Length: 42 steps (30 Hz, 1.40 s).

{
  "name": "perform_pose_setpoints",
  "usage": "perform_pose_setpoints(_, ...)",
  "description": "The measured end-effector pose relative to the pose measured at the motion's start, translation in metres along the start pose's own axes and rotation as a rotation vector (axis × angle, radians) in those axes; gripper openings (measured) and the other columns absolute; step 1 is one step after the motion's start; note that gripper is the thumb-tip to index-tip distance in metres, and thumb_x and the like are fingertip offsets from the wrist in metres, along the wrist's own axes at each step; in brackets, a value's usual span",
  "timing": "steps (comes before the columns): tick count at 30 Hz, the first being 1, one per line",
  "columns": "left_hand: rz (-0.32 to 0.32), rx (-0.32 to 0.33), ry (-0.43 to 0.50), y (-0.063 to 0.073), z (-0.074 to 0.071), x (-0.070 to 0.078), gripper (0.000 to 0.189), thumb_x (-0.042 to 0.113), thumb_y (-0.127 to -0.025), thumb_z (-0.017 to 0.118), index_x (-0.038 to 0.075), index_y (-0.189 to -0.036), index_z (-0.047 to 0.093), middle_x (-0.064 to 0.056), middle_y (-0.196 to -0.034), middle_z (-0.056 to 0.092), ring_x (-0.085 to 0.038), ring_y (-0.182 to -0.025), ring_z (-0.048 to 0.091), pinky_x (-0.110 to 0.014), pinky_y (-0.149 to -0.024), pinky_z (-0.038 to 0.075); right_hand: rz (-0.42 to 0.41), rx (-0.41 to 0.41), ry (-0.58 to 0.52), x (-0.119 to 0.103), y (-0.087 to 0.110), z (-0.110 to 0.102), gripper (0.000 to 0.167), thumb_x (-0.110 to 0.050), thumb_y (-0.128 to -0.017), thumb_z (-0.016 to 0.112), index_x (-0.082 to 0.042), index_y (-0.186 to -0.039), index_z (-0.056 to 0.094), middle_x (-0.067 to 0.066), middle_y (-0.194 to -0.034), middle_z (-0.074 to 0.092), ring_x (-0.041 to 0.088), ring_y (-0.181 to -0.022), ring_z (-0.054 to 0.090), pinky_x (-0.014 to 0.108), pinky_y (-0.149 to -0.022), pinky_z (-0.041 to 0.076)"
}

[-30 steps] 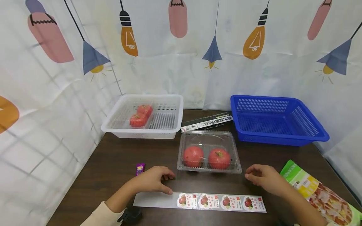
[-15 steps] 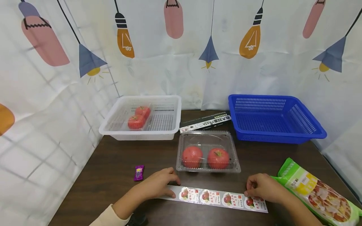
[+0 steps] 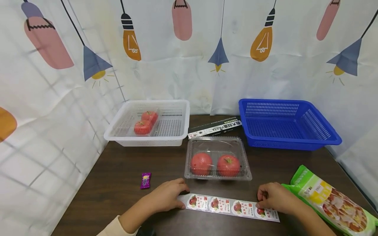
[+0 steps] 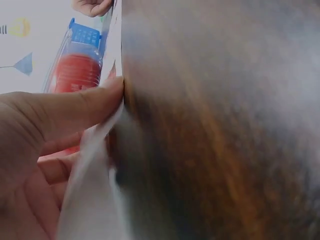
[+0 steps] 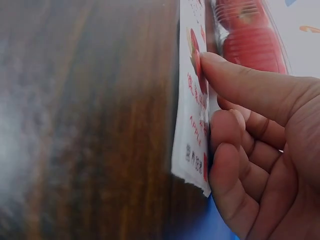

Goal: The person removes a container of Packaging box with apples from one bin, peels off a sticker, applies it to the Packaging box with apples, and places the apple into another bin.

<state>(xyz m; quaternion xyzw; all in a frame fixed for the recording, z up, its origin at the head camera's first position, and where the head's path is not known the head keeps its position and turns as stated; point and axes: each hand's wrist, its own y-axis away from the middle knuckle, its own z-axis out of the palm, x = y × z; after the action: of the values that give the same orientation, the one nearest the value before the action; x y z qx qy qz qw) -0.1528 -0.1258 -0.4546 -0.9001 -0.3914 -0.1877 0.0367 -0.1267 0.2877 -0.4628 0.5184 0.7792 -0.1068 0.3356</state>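
A white strip of apple stickers [image 3: 219, 205] lies across the table's front, several printed labels in a row. My left hand [image 3: 169, 196] pinches its left part, thumb on the near edge; the bare backing is mostly covered by that hand. In the left wrist view the thumb [image 4: 95, 102] presses the strip's edge. At the other end my right hand [image 3: 274, 197] pinches the strip, its thumb [image 5: 240, 82] on the last label and its other fingers curled behind. Just beyond the strip stands a clear lidded box [image 3: 218, 147] with two red apples [image 3: 228, 165] inside.
A white basket [image 3: 156, 143] at back left holds a smaller pack of red apples [image 3: 143, 127]. At back right stands a blue basket [image 3: 290, 141]. A pasta box [image 3: 215, 127] lies between them. There is a purple wrapped candy [image 3: 145, 180] at left, a green food bag [image 3: 333, 200] at right.
Both hands have come onto the strip: my right hand has moved down and taken hold of its right end, my left hand has shifted right along it. The candy is now uncovered.
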Motion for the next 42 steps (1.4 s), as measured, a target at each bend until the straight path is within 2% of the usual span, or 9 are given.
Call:
perform_pose_setpoints(4,0.044,0.0,-0.032,-0.002,-0.001,0.0,0.04,0.035,-0.073,0.085,0.018,-0.105,0.07,0.01,-0.097,0.062,-0.008,-0.09,0.058,-0.031,-0.083,0.049,0.004,-0.001,0.016,-0.001,0.0,0.0,0.027,-0.037,-0.075,0.082,-0.022,-0.076,0.059,-0.014,-0.06,0.052,0.002,-0.054,0.046,0.023,-0.047,0.04)
perform_pose_setpoints(6,0.069,-0.013,-0.011,-0.004,-0.002,0.0,0.035,0.033,-0.074,0.084,0.019,-0.102,0.07,0.012,-0.094,0.064,-0.007,-0.089,0.058,-0.03,-0.084,0.048,0.004,-0.002,0.022,-0.002,0.0,0.0,0.027,-0.037,-0.075,0.082,-0.022,-0.076,0.059,-0.014,-0.06,0.051,0.002,-0.054,0.046,0.024,-0.048,0.04)
perform_pose_setpoints(13,0.092,-0.135,0.27,-0.004,-0.009,-0.002,0.016,0.028,-0.086,0.076,0.023,-0.099,0.068,0.02,-0.086,0.06,0.001,-0.077,0.053,-0.021,-0.072,0.047,-0.034,-0.031,0.03,-0.008,0.001,-0.001,0.022,-0.033,-0.078,0.081,-0.023,-0.079,0.061,-0.014,-0.064,0.052,0.002,-0.058,0.048,0.025,-0.051,0.041)
perform_pose_setpoints(17,0.13,-0.186,0.404,-0.005,-0.019,-0.002,0.011,0.026,-0.091,0.07,0.023,-0.101,0.069,0.02,-0.089,0.062,0.0,-0.081,0.055,-0.022,-0.076,0.049,-0.113,-0.086,0.004,-0.016,0.0,-0.001,0.013,-0.031,-0.084,0.077,-0.023,-0.086,0.066,-0.016,-0.071,0.058,0.002,-0.064,0.053,0.025,-0.055,0.046)
perform_pose_setpoints(23,0.173,-0.249,0.544,-0.014,-0.032,0.002,0.012,0.014,-0.091,0.068,0.018,-0.101,0.073,0.018,-0.09,0.065,-0.001,-0.082,0.056,-0.023,-0.078,0.05,-0.302,-0.031,0.104,-0.044,-0.01,-0.006,0.007,-0.026,-0.091,0.069,-0.022,-0.096,0.073,-0.022,-0.089,0.061,-0.002,-0.078,0.057,0.026,-0.065,0.051)
perform_pose_setpoints(29,0.184,-0.261,0.69,-0.024,-0.041,0.005,0.023,0.008,-0.089,0.068,0.01,-0.112,0.072,0.011,-0.096,0.07,-0.005,-0.085,0.06,-0.024,-0.078,0.051,-0.584,0.047,0.025,-0.081,-0.024,0.0,0.008,-0.021,-0.093,0.067,-0.021,-0.097,0.073,-0.019,-0.087,0.061,-0.004,-0.073,0.055,0.018,-0.061,0.049)
perform_pose_setpoints(34,0.149,-0.281,0.789,-0.027,-0.046,0.009,0.03,0.005,-0.088,0.07,0.005,-0.118,0.068,0.006,-0.088,0.07,-0.007,-0.076,0.06,-0.022,-0.067,0.05,-0.775,0.111,0.013,-0.112,-0.038,0.013,0.013,-0.012,-0.089,0.072,-0.017,-0.1,0.073,-0.015,-0.09,0.062,-0.004,-0.075,0.055,0.011,-0.065,0.047)
perform_pose_setpoints(38,0.123,-0.281,0.816,-0.028,-0.047,0.012,0.032,0.003,-0.088,0.07,0.005,-0.119,0.067,0.007,-0.084,0.07,-0.008,-0.073,0.06,-0.021,-0.063,0.047,-0.949,0.222,0.081,-0.131,-0.049,0.024,0.02,-0.005,-0.083,0.077,-0.012,-0.101,0.072,-0.007,-0.093,0.062,-0.002,-0.08,0.057,0.009,-0.071,0.046)
perform_pose_setpoints(42,0.134,-0.286,0.86,-0.027,-0.047,0.013,0.033,0.003,-0.088,0.07,0.005,-0.121,0.066,0.003,-0.085,0.071,-0.009,-0.072,0.059,-0.021,-0.062,0.046,-1.034,0.311,0.149,-0.142,-0.057,0.036,0.024,-0.01,-0.081,0.079,-0.013,-0.104,0.071,-0.005,-0.097,0.062,0.002,-0.084,0.057,0.011,-0.077,0.046)
